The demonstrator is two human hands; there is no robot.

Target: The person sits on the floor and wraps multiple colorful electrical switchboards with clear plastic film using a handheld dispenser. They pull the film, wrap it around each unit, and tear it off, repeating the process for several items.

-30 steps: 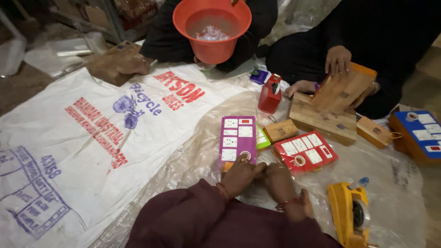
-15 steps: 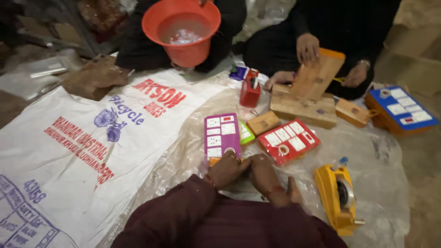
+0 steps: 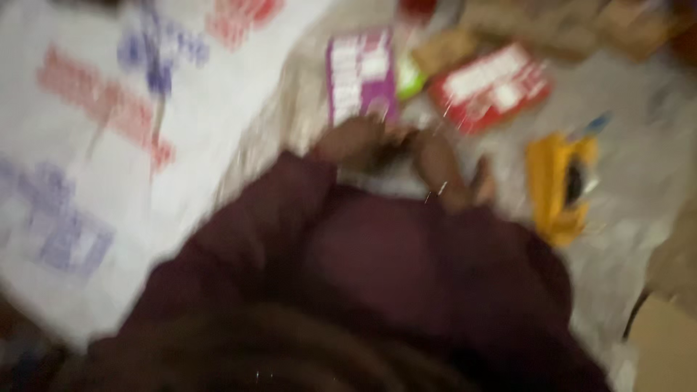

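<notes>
Purple card (image 3: pixel 361 76) with white panels lies flat on the clear plastic sheet (image 3: pixel 632 145), near its far edge. Left hand (image 3: pixel 356 141) touches the card's near end; right hand (image 3: pixel 443 170) just beside. Heavy blur: finger spread cannot be told. Step judged: positioning the card; next needs a steadier grip. Red card (image 3: pixel 490 87) and yellow device (image 3: pixel 559 185) to the right.

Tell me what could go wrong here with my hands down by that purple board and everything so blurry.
The view is heavily smeared, so finger placement is hard to judge. Your left hand sits at the purple board's lower edge and could nudge it into the red board close beside it. Your right hand rests on crinkled clear plastic sheet, which may slip and drag the yellow piece along.
</notes>
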